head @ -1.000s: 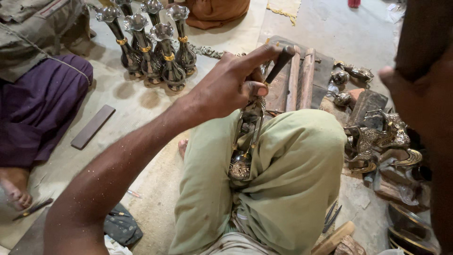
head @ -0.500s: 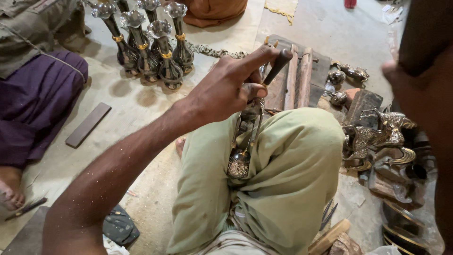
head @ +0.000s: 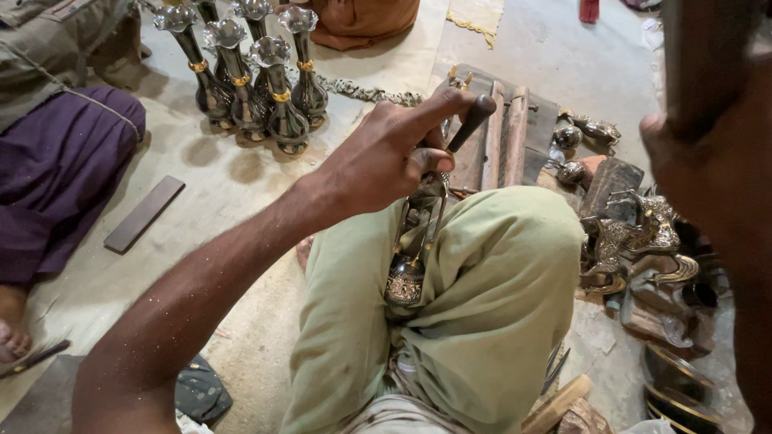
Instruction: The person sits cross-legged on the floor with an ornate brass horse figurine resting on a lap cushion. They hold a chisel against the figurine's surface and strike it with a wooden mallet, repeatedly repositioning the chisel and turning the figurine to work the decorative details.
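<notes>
My left hand (head: 386, 157) is closed around a small punch-like tool with a dark handle (head: 474, 120), thumb and forefinger pinching it near the top. The tool's lower end meets an ornate, engraved metal piece (head: 408, 265) that rests upright in a fold of my green trousers (head: 498, 305), against my knee. My right hand (head: 708, 161) is raised close to the camera at the right edge, blurred, gripping a dark handle (head: 700, 56) whose top runs out of view.
Several silver vases with gold bands (head: 249, 80) stand on the floor at the back left. Another person in purple cloth (head: 56, 177) sits at the left. A flat dark bar (head: 145, 213), wooden blocks (head: 503, 137) and metal figurines (head: 643, 241) lie around.
My left hand keeps the same grip on the tool. The view has drifted slightly, and my raised right hand has shifted a little at the right edge.
</notes>
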The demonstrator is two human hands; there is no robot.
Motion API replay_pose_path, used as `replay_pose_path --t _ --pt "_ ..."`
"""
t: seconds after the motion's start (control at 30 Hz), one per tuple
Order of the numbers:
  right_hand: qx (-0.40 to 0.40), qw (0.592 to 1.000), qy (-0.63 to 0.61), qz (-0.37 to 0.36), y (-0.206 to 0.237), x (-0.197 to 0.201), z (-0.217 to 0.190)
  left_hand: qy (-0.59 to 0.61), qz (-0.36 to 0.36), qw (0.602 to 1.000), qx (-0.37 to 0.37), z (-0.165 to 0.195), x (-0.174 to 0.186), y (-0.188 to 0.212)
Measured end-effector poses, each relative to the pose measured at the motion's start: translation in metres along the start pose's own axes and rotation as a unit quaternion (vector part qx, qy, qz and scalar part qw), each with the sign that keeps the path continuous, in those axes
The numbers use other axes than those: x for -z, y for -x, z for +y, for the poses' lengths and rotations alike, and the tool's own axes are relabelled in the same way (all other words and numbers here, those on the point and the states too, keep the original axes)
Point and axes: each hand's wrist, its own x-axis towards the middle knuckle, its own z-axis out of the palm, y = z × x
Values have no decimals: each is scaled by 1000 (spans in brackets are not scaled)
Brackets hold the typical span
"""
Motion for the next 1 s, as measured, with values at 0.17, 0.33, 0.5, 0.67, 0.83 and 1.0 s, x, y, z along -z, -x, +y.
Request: replay_pose_path --t 0.17,0.33,0.5,0.67,0.83,1.0 --pt "-60 997 -19 -52 -1 5 -7 6 -4 1000 -5 -3 -1 3" --pt "103 979 177 -10 7 4 0 34 35 998 46 -7 -9 9" --pt "102 990 97 -7 -7 -1 17 142 176 956 187 3 -26 15" --pt "151 984 96 -1 -37 -4 18 102 210 932 279 13 -37 13" --pt "188 978 83 22 -65 -2 9 51 262 934 239 18 -43 14" --pt "105 987 -103 -60 -96 0 2 73 283 929 226 16 -51 16"
